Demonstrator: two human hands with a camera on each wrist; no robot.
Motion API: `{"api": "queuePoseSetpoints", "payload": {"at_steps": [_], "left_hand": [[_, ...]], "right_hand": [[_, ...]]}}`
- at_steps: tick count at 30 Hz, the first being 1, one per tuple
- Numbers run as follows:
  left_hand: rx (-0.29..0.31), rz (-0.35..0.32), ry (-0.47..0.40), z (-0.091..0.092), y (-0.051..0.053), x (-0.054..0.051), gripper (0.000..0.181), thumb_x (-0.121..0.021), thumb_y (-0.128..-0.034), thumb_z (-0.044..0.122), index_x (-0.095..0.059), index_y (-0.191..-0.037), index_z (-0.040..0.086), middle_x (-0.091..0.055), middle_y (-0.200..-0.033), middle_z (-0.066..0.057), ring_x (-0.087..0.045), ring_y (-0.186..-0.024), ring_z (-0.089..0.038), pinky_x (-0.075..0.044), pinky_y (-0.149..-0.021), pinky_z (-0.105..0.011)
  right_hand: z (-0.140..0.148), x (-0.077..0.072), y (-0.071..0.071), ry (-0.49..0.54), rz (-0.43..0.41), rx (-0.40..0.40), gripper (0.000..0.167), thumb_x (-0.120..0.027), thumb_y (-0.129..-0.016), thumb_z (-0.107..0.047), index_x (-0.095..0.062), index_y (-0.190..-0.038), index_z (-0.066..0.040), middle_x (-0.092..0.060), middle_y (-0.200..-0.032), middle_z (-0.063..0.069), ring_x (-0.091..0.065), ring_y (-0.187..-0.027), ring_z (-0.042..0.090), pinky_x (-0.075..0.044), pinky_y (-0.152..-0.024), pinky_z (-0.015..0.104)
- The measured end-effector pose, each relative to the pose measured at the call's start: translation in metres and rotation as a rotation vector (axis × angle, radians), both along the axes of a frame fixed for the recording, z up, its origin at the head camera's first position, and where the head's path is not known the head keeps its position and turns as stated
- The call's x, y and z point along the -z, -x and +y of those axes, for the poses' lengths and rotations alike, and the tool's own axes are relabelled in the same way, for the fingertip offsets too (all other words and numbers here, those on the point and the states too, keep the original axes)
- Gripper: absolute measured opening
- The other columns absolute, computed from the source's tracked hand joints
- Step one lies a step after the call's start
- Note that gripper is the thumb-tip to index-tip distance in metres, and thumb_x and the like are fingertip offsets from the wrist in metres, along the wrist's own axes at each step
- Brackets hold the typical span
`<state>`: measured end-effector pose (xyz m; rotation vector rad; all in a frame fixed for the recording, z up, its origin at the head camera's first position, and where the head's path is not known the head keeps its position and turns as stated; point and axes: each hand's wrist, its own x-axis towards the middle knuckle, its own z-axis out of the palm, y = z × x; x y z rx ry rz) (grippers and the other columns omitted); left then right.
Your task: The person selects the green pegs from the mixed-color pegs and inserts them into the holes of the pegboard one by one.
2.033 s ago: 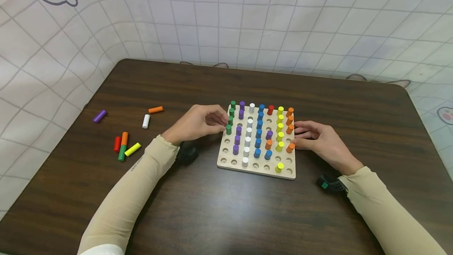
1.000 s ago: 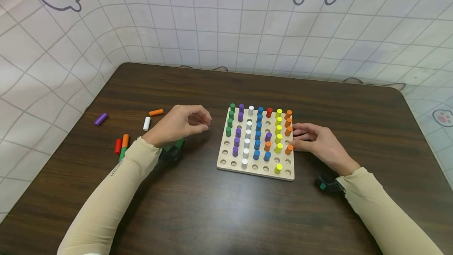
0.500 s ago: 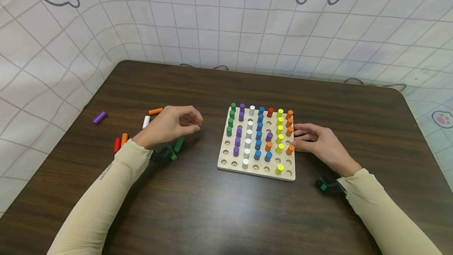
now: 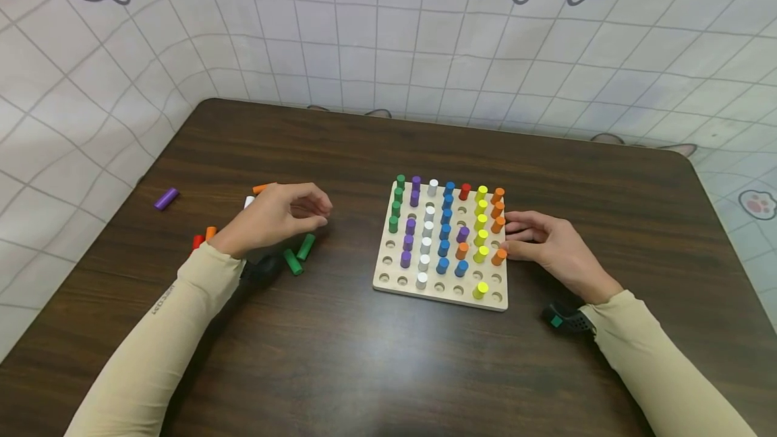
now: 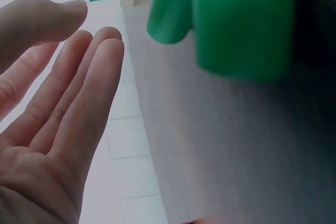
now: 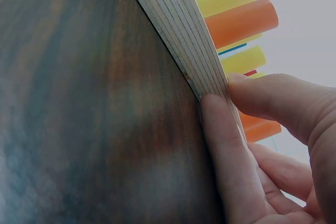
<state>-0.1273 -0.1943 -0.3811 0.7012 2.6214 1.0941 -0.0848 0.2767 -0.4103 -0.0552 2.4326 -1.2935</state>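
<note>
My left hand (image 4: pixel 273 216) hovers over the table left of the wooden pegboard (image 4: pixel 429 293), fingers relaxed and nothing in them. Two loose green pegs (image 4: pixel 293 261) lie beside that hand; they loom large in the left wrist view, where the palm and fingers (image 5: pixel 84 98) are bare. On the pegboard's right edge rests my right hand (image 4: pixel 561 251). The right wrist view shows its thumb at the top edge and a finger against the layered side (image 6: pixel 184 40), beside orange pegs (image 6: pixel 244 22). Coloured pegs stand in columns on the board, among several bare holes.
A purple peg (image 4: pixel 166 199) lies at the table's far left. Red (image 4: pixel 197 241), orange (image 4: pixel 210 232) and white (image 4: pixel 249 201) pegs lie partly behind the left hand and forearm. A patterned white cloth (image 4: pixel 400 39) hangs behind the dark table (image 4: pixel 376 369).
The left hand has moved away from the board's green column, leftward across the table. The two loose green pegs, earlier hidden by the arm, have come into view. The right hand stays put.
</note>
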Motion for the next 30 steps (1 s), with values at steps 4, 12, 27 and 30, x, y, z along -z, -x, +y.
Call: {"api": "queuePoseSetpoints", "payload": {"at_steps": [4, 12, 27, 30], "left_hand": [[-0.007, -0.005, 0.002, -0.005, -0.001, 0.001, 0.017, -0.077, -0.0932, 0.013, -0.071, -0.108, 0.014, -0.077, -0.106, -0.002, -0.074, -0.103, -0.015, -0.059, -0.093, -0.025], [-0.019, -0.051, -0.006, -0.013, -0.006, 0.002, 0.017, -0.077, -0.0934, 0.013, -0.071, -0.109, 0.012, -0.077, -0.104, -0.001, -0.073, -0.102, -0.015, -0.058, -0.090, -0.018], [0.002, -0.107, -0.025, -0.023, -0.009, 0.002, 0.023, -0.078, -0.0928, 0.012, -0.070, -0.114, 0.009, -0.079, -0.107, -0.004, -0.075, -0.097, -0.012, -0.060, -0.084, -0.020], [0.002, -0.090, -0.016, -0.026, -0.009, 0.002, 0.025, -0.080, -0.0914, 0.014, -0.071, -0.114, 0.010, -0.078, -0.108, -0.005, -0.075, -0.096, -0.013, -0.061, -0.085, -0.021]], "right_hand": [[0.000, 0.000, 0.000, 0.006, 0.005, -0.001, 0.075, -0.078, -0.093, -0.042, -0.047, -0.154, -0.012, -0.063, -0.143, 0.013, -0.065, -0.103, -0.009, -0.055, -0.086, 0.011], [0.000, 0.000, 0.001, 0.014, -0.002, -0.002, 0.074, -0.078, -0.093, -0.039, -0.047, -0.154, -0.012, -0.062, -0.144, 0.013, -0.065, -0.103, -0.010, -0.055, -0.087, 0.011], [0.001, 0.000, 0.001, -0.005, -0.012, 0.005, 0.076, -0.077, -0.093, -0.040, -0.044, -0.155, -0.011, -0.061, -0.143, 0.013, -0.064, -0.103, -0.010, -0.054, -0.086, 0.010], [0.000, 0.001, 0.001, -0.005, -0.019, 0.006, 0.077, -0.077, -0.093, -0.040, -0.044, -0.156, -0.011, -0.061, -0.143, 0.013, -0.064, -0.103, -0.010, -0.055, -0.086, 0.010]]}}
